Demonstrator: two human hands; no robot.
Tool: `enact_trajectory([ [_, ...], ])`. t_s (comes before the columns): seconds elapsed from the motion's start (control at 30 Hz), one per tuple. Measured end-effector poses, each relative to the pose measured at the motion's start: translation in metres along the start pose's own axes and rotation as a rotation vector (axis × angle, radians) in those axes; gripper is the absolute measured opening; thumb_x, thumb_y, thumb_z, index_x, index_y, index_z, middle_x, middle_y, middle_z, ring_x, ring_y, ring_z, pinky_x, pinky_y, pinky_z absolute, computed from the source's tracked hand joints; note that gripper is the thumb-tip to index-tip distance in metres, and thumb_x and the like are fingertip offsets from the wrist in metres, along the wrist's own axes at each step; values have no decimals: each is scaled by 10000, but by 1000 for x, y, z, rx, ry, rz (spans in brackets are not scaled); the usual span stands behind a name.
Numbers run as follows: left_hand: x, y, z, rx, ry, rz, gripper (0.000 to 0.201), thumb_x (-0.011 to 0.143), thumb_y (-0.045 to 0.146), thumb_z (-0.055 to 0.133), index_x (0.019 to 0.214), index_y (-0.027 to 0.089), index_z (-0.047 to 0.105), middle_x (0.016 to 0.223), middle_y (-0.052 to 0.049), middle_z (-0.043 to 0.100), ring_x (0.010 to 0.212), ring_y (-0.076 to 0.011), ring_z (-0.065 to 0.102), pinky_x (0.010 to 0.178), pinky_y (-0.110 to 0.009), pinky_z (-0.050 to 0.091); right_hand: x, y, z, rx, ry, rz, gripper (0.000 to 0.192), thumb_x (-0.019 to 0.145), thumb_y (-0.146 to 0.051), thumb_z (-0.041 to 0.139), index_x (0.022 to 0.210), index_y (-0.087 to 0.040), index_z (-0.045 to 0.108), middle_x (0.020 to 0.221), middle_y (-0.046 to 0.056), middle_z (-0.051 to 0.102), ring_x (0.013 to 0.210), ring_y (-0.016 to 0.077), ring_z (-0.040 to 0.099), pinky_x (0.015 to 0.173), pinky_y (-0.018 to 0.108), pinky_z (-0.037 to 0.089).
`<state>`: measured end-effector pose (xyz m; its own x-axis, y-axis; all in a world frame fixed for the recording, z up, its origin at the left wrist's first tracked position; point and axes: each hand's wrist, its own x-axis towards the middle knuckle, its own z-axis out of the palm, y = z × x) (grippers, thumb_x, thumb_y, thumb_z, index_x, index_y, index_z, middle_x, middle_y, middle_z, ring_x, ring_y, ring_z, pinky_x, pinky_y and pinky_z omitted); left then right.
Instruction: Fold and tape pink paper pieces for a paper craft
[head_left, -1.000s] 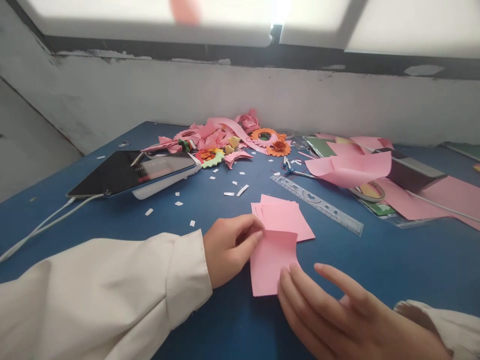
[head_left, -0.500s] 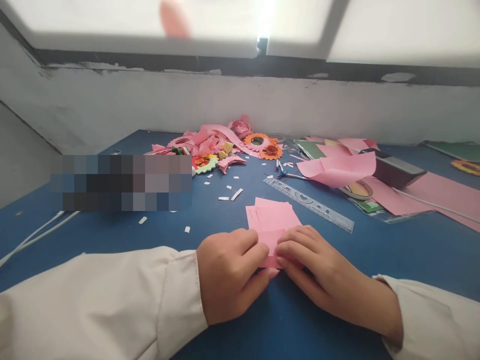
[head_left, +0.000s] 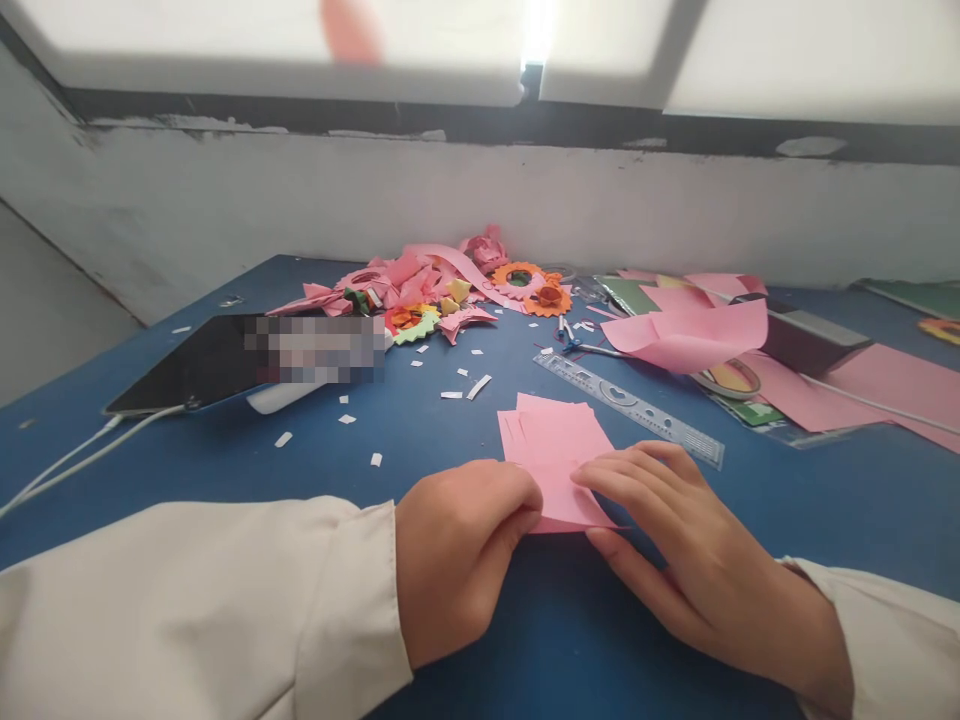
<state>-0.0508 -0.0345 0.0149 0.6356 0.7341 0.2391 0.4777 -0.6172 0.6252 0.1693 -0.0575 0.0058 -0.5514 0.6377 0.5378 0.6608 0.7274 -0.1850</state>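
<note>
A small pink sheet of paper [head_left: 561, 486] lies at the near end of several overlapping pink sheets [head_left: 559, 428] on the blue table. My left hand [head_left: 469, 550] is closed in a pinch on its near left corner, the thumb pressed against the bent forefinger. On the right side, my right hand [head_left: 686, 550] has its fingers stretched out and thumb apart. The right forefinger's tip touches the paper's surface, and the thumb is by its near right edge. A clear plastic ruler [head_left: 630, 405] lies just beyond my right hand.
Toward the wall sits a heap of pink paper pieces [head_left: 420, 275] with orange paper rings [head_left: 517, 278]. Blue-handled scissors [head_left: 574, 343], a curled pink sheet [head_left: 682, 335] and a dark box [head_left: 817, 335] are at the right. A black tablet [head_left: 195, 365] with white cables lies left; white scraps [head_left: 376, 460] are scattered.
My right hand has slid right along the near edge, away from my left hand, and its fingers have spread. More of the pink paper shows between the hands. My left hand keeps its pinch.
</note>
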Motion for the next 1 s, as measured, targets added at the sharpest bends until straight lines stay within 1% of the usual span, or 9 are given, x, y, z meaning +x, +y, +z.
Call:
enact_trajectory([
  [0.07,2,2,-1,-66,-12,-102,159,909,197,371,820,202,503,727,27,528,651,-113,446,595,-244,323,0,0,0,31,10,5,221,905,-118,441,1116,-152,496,958,44,628,890,146,554,891,353,346],
  [0.17,6,7,-4,-201,-37,-258,211,920,275,389,745,201,482,627,49,470,580,-97,414,560,-230,311,0,1,0,114,28,70,136,895,-82,442,967,-175,511,812,-4,594,753,108,526,844,330,347],
  [0.27,6,10,-5,-220,-40,-284,240,920,293,383,715,198,464,587,55,450,554,-91,413,534,-226,293,0,3,0,149,20,91,110,898,-93,450,849,-188,478,730,-26,549,671,96,486,811,327,351],
  [0.37,3,11,-2,-46,28,-178,239,917,275,370,724,197,485,608,34,488,556,-103,431,521,-229,301,0,3,0,132,-57,88,134,902,-104,436,806,-188,475,731,-15,544,678,106,488,772,328,356],
  [0.47,-1,10,2,93,98,-58,266,922,334,384,774,196,556,649,-7,554,607,-135,509,545,-236,375,0,3,1,121,-124,93,169,910,-116,418,770,-184,481,717,-9,527,670,113,479,734,323,347],
  [0.67,-9,16,8,321,154,178,318,935,392,403,887,181,637,787,-78,648,761,-193,603,629,-287,485,2,3,2,84,-160,83,199,915,-125,410,737,-183,476,690,-16,502,637,105,451,702,302,334],
  [0.77,-13,20,12,471,193,310,285,942,323,420,919,171,660,869,-101,675,826,-208,622,659,-303,509,1,-1,0,85,-116,43,224,898,-100,404,692,-180,434,637,-29,457,595,94,403,688,297,328],
  [0.87,-15,22,14,636,240,436,298,929,129,385,908,123,682,922,-106,694,889,-213,637,672,-302,526,-1,-5,0,71,-10,-15,211,857,-62,433,681,-178,416,600,-36,419,583,92,384,692,306,325],
  [1.0,-14,22,14,726,253,494,399,904,8,301,903,84,692,937,-89,710,910,-208,652,655,-303,548,-1,-6,0,46,74,-40,204,830,-41,460,682,-177,419,584,-40,406,577,90,379,684,309,320],
])
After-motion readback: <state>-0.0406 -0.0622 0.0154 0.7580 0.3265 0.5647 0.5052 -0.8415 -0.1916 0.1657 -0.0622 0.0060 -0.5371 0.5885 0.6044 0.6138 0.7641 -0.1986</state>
